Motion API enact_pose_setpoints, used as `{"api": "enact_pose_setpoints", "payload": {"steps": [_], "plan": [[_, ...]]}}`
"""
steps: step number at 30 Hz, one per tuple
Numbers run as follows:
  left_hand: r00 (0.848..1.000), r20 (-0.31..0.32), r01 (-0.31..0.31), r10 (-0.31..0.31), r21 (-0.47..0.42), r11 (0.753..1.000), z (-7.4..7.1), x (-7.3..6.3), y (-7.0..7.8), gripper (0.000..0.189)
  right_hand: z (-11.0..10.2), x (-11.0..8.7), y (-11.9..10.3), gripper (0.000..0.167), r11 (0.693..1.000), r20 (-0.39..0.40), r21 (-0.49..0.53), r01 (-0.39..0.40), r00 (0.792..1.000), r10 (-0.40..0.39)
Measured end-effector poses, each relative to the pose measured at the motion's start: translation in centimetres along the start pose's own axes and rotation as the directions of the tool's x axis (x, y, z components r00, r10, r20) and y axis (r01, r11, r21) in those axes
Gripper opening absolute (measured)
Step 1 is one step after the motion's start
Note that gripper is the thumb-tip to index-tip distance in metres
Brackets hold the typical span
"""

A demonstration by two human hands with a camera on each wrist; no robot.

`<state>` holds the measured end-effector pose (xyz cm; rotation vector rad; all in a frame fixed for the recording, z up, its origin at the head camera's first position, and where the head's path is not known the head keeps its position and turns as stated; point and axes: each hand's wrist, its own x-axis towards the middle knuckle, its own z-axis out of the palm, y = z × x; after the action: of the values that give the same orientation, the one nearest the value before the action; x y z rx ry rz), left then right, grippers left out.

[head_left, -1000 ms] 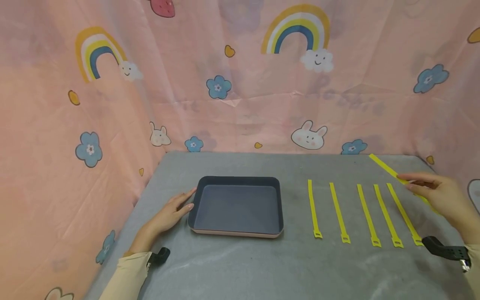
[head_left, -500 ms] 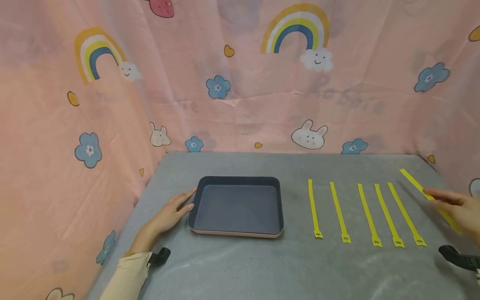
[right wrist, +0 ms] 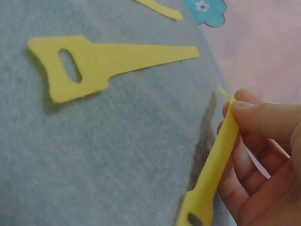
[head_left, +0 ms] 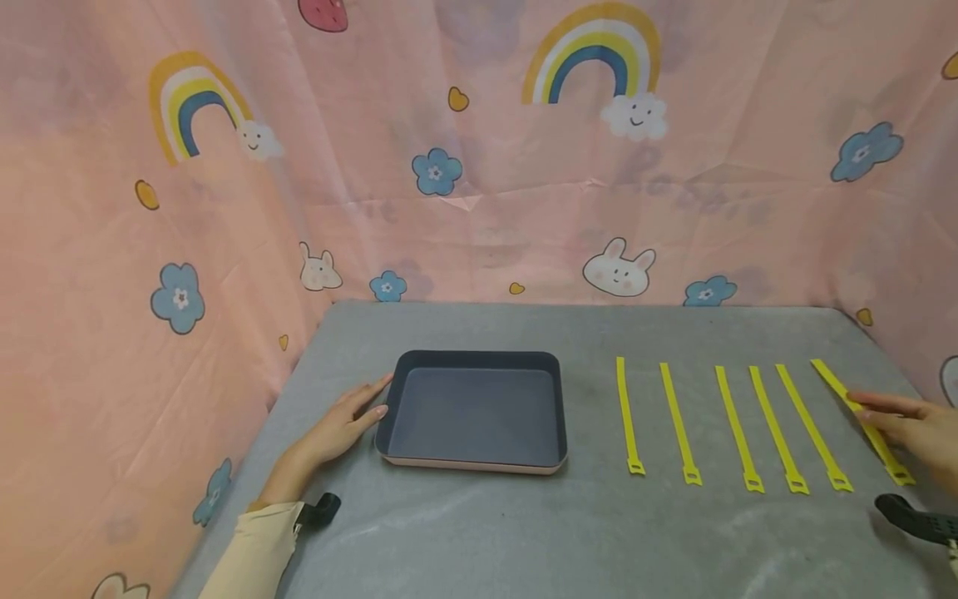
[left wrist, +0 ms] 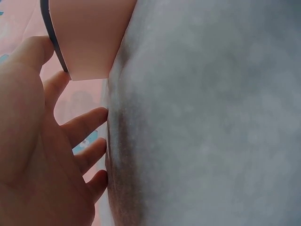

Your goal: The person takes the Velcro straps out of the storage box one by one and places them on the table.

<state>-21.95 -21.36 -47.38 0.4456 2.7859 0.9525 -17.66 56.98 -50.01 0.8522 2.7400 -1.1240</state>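
Observation:
My right hand (head_left: 909,424) pinches a yellow cable tie (right wrist: 214,165) between thumb and fingers at the far right of the row. This strap has a slotted head at its near end and casts a shadow on the cloth close beneath it. Several matching yellow cable ties (head_left: 816,428) lie side by side to its left. In the right wrist view the neighbouring cable tie (right wrist: 94,61) lies flat. My left hand (head_left: 338,428) touches the left side of a dark rectangular baking tray (head_left: 479,420) with fingers fairly straight; thumb and index fingertip meet its rim (left wrist: 56,47) in the left wrist view.
A grey cloth (head_left: 479,541) covers the table. Behind and to the sides hangs a pink curtain (head_left: 486,225) printed with rainbows, rabbits and flowers. A black wrist mount (head_left: 320,512) sits on the left wrist, and another black mount (head_left: 909,517) on the right.
My right hand has moved right and nearer with the cable tie and lowered it beside the row, roughly in line with the others. The left hand and the tray have stayed put.

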Motion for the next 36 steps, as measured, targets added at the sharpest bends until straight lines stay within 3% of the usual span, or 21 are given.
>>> {"api": "enact_pose_setpoints", "payload": {"steps": [13,20,36], "plan": [[1.0,-0.002,-0.01,0.01,-0.003,1.0,-0.03,0.0,0.13,0.059,-0.34,-0.14,-0.37,0.056,0.997,0.08,-0.036,-0.065,0.995,0.068],[1.0,0.0,-0.001,0.001,-0.003,1.0,-0.06,0.01,0.15,0.059,-0.29,-0.3,-0.16,0.058,0.999,0.102,-0.031,-0.011,0.995,0.014],[1.0,-0.011,-0.021,0.021,0.003,1.0,0.0,0.09,-0.06,0.058,0.33,-0.58,-0.23,0.061,0.994,0.091,-0.106,0.01,0.996,0.0]]}}
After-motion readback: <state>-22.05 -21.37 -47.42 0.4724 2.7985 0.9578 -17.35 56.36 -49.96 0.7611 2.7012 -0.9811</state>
